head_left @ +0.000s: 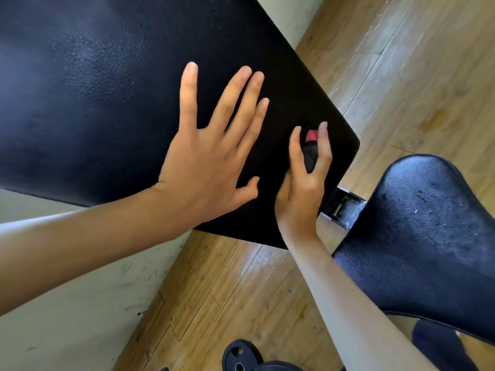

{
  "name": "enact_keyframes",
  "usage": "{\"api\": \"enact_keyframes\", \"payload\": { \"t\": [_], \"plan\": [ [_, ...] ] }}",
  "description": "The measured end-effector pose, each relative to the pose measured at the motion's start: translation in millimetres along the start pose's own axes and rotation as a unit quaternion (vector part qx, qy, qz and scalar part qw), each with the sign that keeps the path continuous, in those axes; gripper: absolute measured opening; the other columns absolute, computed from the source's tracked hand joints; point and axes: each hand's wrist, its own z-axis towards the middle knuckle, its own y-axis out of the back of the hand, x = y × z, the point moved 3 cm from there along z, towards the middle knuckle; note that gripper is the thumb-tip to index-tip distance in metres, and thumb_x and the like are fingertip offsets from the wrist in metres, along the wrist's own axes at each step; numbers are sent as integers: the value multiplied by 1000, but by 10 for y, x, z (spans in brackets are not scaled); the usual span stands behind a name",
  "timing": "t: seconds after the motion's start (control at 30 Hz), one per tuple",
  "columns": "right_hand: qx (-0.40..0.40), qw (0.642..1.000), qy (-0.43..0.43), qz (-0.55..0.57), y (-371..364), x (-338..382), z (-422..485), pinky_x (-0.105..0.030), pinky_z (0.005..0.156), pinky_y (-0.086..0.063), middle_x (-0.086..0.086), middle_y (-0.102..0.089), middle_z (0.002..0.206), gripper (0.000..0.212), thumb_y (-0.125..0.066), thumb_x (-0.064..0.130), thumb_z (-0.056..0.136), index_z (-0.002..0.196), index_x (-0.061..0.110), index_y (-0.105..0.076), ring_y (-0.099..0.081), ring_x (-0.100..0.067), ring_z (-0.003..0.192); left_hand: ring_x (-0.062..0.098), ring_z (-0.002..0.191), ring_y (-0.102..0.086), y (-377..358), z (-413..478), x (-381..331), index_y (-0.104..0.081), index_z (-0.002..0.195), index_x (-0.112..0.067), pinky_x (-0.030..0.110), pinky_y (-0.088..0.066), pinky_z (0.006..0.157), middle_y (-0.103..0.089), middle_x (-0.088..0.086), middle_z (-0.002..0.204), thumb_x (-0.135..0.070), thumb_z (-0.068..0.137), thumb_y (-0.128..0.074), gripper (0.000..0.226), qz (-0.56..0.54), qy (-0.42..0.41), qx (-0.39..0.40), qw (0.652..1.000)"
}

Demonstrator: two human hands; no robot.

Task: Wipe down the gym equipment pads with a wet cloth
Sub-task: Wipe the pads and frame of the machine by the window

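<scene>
A large black padded backrest fills the upper left, its textured surface shiny with damp patches. My left hand lies flat on it with the fingers spread and nothing in it. Just to the right, near the pad's lower corner, my right hand is closed around a small bunched dark cloth with a red patch and presses it against the pad. A second black pad, the seat, sits at the right, with specks on its surface.
A metal bracket with a bolt joins the two pads. Wooden plank flooring lies below. A pale scuffed wall runs along the lower left. Black weight plates rest on the floor at the bottom edge.
</scene>
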Motion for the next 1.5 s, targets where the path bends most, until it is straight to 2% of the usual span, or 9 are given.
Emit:
{"api": "enact_keyframes", "payload": {
  "t": [0.2,0.37,0.47,0.63,0.9,1.13,1.23,1.4,1.5],
  "plan": [
    [-8,953,-303,7,186,-838,-149,-2,112,-19,-21,-22,163,59,-41,-12,98,153,11,-46,-36,-28,148,44,157,5,-11,13,-41,2,161,4,78,-7,113,9,30,167,-72,94,-12,102,-7,10,2,1000],
    [23,990,-130,45,36,86,-339,-40,123,-32,-23,-23,163,55,-48,-14,98,151,2,-45,-31,-29,151,44,157,6,-9,6,-72,4,160,6,77,-9,113,11,32,166,-71,93,-9,102,-9,19,2,1000],
    [47,998,-23,30,2,166,-443,-44,123,-31,-28,-24,161,47,-55,-2,103,149,-1,-48,-28,-30,152,44,157,8,-12,7,-66,4,160,6,78,-4,112,12,32,166,-72,93,-7,103,-18,15,12,1000],
    [3,964,-266,0,161,-620,-520,-37,119,-34,-23,-18,166,76,-37,-19,86,156,10,-41,-25,-20,152,44,157,7,-16,-34,-44,1,162,1,75,6,110,10,30,167,-76,93,-12,104,-42,1,7,999],
    [19,994,-91,59,-15,285,-460,-37,122,-33,-23,-23,164,59,-44,-12,97,153,4,-41,-28,-30,153,41,157,12,-50,-148,15,4,162,-3,69,9,119,14,26,168,-72,95,-9,97,-50,-39,14,998],
    [-28,936,-349,34,95,-456,-492,-32,120,-31,-18,-24,164,64,-38,-14,95,154,11,-44,-28,-27,151,44,155,19,-85,-392,-140,6,162,-5,68,15,120,16,19,170,-73,95,-19,99,-89,-78,50,992],
    [-26,957,-278,76,96,-43,-422,-5,110,-27,-17,-27,164,65,-38,-16,92,151,9,-48,-32,-19,149,40,156,16,-62,-447,-264,2,163,-4,63,14,122,10,17,171,-76,94,-14,100,-130,-84,58,986],
    [64,992,-82,67,67,59,-581,-38,126,-23,-21,-17,167,50,-42,3,104,154,5,-41,-20,-22,156,41,156,17,-106,-364,-361,3,162,-1,59,12,125,12,20,170,-68,96,-4,94,-124,-84,47,988],
    [33,975,-216,40,123,-554,-708,-21,123,-22,-24,-16,166,69,-39,-16,90,155,5,-39,-24,-29,154,43,155,19,-147,-381,-380,6,161,1,61,13,124,16,22,169,-65,97,-7,92,-106,-92,47,989]
  ]
}}
